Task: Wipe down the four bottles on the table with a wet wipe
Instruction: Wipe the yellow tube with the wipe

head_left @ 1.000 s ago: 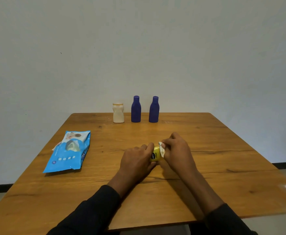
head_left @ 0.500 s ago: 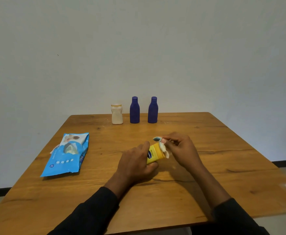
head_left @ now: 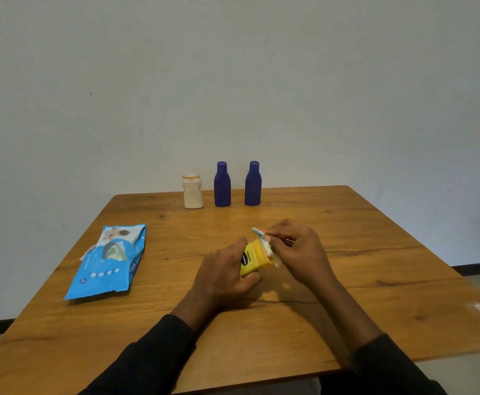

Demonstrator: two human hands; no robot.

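My left hand grips a small yellow bottle tilted on its side just above the table's middle. My right hand pinches a white wet wipe pressed against the bottle's cap end. Against the wall at the table's far edge stand a white bottle and two dark blue bottles, upright in a row, well apart from both hands.
A blue pack of wet wipes lies flat on the left side of the wooden table. A plain wall rises behind the far edge. The floor shows past the table's right and left edges.
The yellow bottle has come further out of my left hand's grip and tilted up to the right. My right hand has shifted the wipe along the cap end.
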